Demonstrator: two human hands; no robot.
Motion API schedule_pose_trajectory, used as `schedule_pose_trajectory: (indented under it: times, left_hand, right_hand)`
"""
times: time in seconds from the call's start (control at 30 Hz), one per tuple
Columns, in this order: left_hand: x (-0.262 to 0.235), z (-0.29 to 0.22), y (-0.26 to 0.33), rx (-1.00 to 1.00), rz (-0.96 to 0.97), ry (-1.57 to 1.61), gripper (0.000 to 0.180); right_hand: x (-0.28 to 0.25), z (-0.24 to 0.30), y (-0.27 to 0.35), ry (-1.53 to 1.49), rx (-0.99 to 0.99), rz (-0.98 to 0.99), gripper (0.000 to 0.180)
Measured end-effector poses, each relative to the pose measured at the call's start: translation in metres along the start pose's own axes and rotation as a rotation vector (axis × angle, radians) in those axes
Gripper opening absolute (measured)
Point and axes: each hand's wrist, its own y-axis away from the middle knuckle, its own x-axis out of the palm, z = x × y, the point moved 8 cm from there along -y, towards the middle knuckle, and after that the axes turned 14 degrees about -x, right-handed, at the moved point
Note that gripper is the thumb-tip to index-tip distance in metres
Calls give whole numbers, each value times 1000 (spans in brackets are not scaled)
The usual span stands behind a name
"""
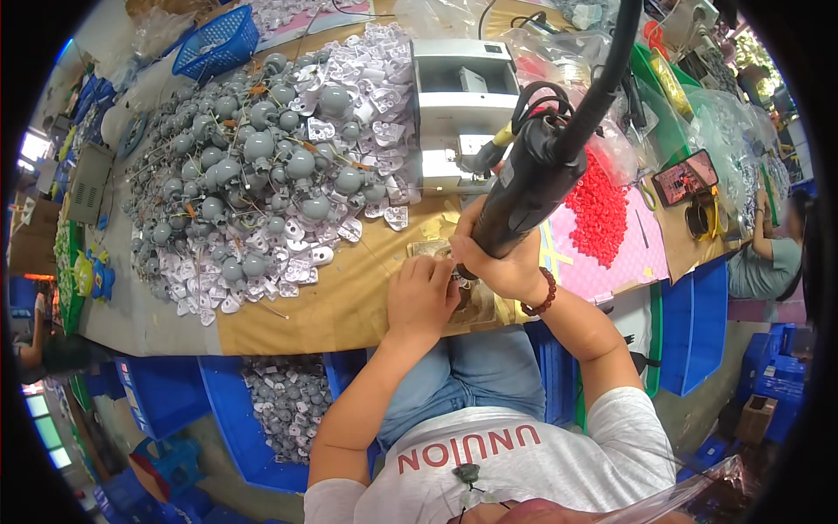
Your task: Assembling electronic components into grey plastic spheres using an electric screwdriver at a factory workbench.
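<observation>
My right hand is wrapped around a black electric screwdriver, held tilted with its thick cable rising up and to the right. The lower end of the tool points down beside my left fingertips. My left hand sits just to the left with its fingers curled over a small fixture on the table. Whatever lies under these fingers is hidden. Left of my hands spreads a big heap of grey rounded parts, mixed with white plastic pieces.
Behind my hands stands a white box-shaped machine. Red small parts lie on a pink sheet at right, near a phone. A blue basket is far left. Blue bins hang below the table edge. Co-workers sit at both sides.
</observation>
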Motion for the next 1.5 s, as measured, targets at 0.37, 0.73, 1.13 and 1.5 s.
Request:
schedule_pose_trajectory:
  times: [0.37, 0.73, 1.13, 1.5]
  left_hand:
    - [0, 2, -1, 10, -20, 44, 31]
    - [-2, 0, -3, 2, -18, 95, 28]
    - [-9, 1, -3, -46, 8, 110, 39]
    - [-9, 7, 11, 18, -31, 231, 37]
  right_hand:
    - [1, 0, 12, 39, 21, 56, 32]
    - [17, -5, 39, 351, -153, 421, 11]
    - [-33, -11, 9, 73, 162, -192, 12]
    - [-66, 4, 25, 828, -224, -5, 35]
